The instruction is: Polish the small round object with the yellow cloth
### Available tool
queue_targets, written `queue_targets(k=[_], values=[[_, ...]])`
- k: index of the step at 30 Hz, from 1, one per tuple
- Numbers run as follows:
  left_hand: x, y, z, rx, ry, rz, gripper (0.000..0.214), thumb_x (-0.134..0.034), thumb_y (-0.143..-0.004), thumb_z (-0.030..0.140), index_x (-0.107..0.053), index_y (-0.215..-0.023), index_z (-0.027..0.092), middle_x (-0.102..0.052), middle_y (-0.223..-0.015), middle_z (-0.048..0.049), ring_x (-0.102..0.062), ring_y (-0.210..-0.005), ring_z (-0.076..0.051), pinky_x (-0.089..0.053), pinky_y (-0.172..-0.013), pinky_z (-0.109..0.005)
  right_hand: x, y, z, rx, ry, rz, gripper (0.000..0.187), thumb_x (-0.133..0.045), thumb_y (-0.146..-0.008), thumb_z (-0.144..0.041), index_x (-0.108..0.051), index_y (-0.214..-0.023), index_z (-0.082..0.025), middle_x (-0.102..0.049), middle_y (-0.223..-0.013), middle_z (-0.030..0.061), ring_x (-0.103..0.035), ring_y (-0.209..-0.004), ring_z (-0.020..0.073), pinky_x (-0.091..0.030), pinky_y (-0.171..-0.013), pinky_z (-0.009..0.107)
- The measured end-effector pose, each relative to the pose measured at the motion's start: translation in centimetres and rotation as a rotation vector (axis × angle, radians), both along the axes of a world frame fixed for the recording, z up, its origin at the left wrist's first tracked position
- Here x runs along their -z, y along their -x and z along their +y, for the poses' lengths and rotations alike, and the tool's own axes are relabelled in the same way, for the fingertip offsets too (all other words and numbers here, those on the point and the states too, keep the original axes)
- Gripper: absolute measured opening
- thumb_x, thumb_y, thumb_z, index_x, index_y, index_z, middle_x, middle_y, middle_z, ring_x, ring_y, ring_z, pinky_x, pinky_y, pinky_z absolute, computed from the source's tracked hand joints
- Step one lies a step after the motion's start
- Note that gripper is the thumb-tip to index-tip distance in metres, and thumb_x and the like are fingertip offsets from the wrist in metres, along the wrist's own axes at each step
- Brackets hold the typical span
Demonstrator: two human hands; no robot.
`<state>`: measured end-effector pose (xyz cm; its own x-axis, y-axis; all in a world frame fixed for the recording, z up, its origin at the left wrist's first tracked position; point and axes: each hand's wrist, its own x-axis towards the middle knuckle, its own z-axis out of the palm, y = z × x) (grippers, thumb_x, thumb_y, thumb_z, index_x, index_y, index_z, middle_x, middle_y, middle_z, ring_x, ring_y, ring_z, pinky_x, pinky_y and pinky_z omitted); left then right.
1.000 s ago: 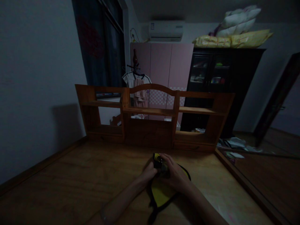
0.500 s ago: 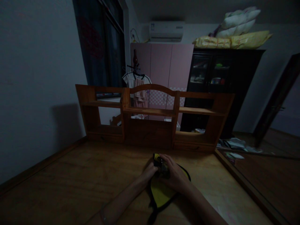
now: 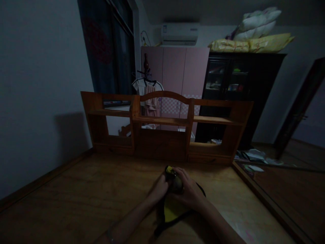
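Note:
A yellow piece of cloth with black edging (image 3: 175,210) lies on the wooden bed board below my hands, with a black strap-like end (image 3: 159,229) trailing toward me. My left hand (image 3: 159,188) is closed at the left side of a dark, rounded, slightly shiny thing (image 3: 177,184). Around that thing's right side curls my right hand (image 3: 189,189), fingers over its top. A small yellow and black part (image 3: 169,169) sticks up beyond the hands. In the dim light I cannot tell what the dark thing is, and my left fingertips are hidden.
Ahead stands a wooden headboard with open shelves (image 3: 164,120). A raised wooden edge (image 3: 264,200) runs along the right, and a wall (image 3: 43,101) is on the left. Farther back are a pink wardrobe (image 3: 174,71), a dark cabinet (image 3: 264,78) and hanging clothes (image 3: 151,98).
The dark rounded thing has turned a little between my hands. The cloth's near corner and its black strap-like end have shifted left. Both hands stay almost in place.

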<state>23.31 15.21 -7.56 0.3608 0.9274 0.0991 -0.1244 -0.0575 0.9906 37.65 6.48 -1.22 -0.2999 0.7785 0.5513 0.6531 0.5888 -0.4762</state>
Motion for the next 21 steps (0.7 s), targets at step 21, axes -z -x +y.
queue_targets(k=[21], values=[[-0.2,0.1,0.2,-0.008,-0.145,0.143,0.030,-0.058,-0.070,0.018,-0.064,-0.099,0.013,-0.068,-0.100,-0.0081,-0.060,-0.096,-0.025,-0.045,-0.086,-0.033,0.5,-0.5,0.4,0.024,-0.007,-0.004,0.082,-0.073,-0.066,-0.024,-0.031,-0.137,-0.028,-0.043,-0.134,0.0089,-0.044,-0.123,0.0261,-0.041,-0.101,0.041]])
